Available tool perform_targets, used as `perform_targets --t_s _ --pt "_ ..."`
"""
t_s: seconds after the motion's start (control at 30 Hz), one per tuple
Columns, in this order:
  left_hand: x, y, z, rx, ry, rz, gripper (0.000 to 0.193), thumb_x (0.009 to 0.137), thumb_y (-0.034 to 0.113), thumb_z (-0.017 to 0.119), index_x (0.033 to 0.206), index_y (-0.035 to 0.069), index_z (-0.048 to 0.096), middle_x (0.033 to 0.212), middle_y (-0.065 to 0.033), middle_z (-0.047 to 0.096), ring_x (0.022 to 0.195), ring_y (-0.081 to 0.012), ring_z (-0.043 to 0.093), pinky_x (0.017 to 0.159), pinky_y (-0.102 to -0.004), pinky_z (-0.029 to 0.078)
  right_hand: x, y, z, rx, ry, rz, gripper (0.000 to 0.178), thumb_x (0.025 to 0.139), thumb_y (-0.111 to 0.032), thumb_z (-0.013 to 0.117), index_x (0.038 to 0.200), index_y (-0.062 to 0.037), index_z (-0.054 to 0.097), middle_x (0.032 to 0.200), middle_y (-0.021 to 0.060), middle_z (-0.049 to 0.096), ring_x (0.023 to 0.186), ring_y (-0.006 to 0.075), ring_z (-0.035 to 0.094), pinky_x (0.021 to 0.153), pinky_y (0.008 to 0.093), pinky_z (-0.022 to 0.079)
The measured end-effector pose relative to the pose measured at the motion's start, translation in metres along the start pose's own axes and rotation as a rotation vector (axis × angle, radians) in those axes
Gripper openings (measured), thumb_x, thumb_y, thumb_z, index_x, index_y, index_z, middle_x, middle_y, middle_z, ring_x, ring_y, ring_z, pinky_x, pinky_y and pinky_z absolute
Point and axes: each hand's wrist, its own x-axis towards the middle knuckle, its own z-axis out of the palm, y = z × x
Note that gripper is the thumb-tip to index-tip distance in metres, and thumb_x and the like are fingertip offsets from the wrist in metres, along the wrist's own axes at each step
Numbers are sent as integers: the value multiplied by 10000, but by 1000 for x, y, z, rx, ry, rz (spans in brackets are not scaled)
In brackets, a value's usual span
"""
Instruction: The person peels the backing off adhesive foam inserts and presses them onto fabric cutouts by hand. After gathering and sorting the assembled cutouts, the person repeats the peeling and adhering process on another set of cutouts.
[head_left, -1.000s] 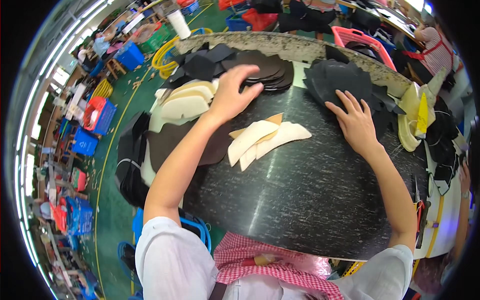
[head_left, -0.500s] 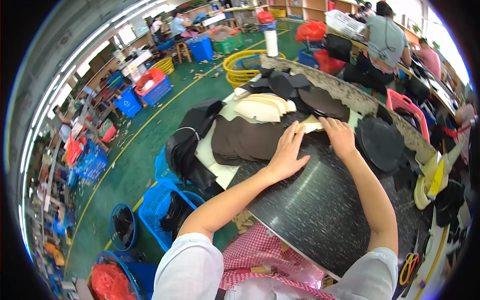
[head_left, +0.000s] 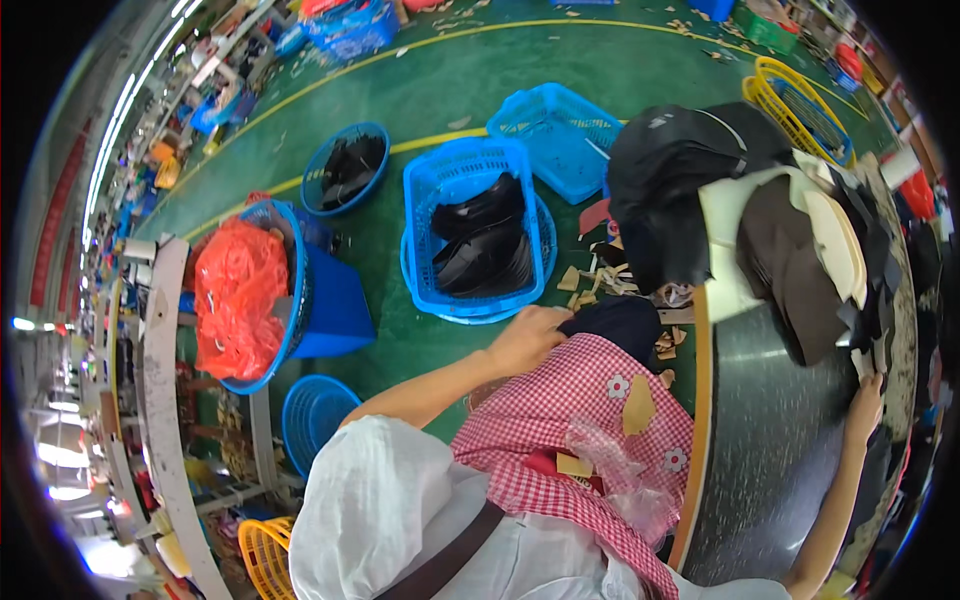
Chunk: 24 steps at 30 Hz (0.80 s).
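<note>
My left hand [head_left: 530,341] is down at the edge of my red checked apron [head_left: 560,390], beside my dark trouser knee and close to the blue basket. Its fingers look curled, and what they hold, if anything, is hidden. Over the dark speckled tabletop [head_left: 770,430], my right hand [head_left: 866,402] pinches a narrow cream piece [head_left: 861,364] near the far edge. Past it lie dark brown flat cut pieces [head_left: 785,255] and a stack of cream curved pieces [head_left: 840,245]. A bundle of black sheet pieces [head_left: 680,170] hangs over the table's left end.
A blue basket [head_left: 422,200] holding black pieces stands on the green floor, with a round blue basket [head_left: 372,195] and a flat blue basket [head_left: 550,110] behind. At left, red plastic bags [head_left: 240,300] fill a blue tub. Scraps [head_left: 590,285] litter the floor by the table.
My view has swung left and down toward the floor baskets. My left hand has left the tabletop and the cream piece for my knee; my right hand stays at the table.
</note>
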Motion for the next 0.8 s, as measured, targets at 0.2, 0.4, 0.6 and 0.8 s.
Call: perform_targets --t_s 0.2,0.4,0.6,0.8 --pt "-119 -113 27 3 84 -708 376 745 117 660 1107 40 594 1252 -185 518 1181 -355 463 997 -446 366 -10 15 -89 448 -392 86 420 884 -274 612 1150 48 568 1059 212 619 986 292 596 875 366 449" --pt "-107 -236 18 -90 195 -944 526 736 122 658 1222 11 491 1292 -187 491 1205 -355 456 1026 -419 363 -50 -235 -309 1239 -345 256 211 942 -114 477 814 -8 606 755 47 556 663 85 513 610 187 368" --pt "-66 -357 20 181 38 -972 703 772 170 633 1385 32 319 1430 -157 352 1344 -307 298 1079 -446 276 2 -535 -231 1838 -1399 -38 390 957 -117 478 1324 12 449 1323 116 486 1229 206 469 1023 300 352" --pt "-14 -469 24 281 -37 -909 767 870 474 510 1427 16 251 1451 -153 327 1369 -294 260 1113 -456 201 47 -746 -54 1181 -1469 -437 772 840 -444 618 1353 70 357 1352 259 436 1252 356 442 1021 371 366"
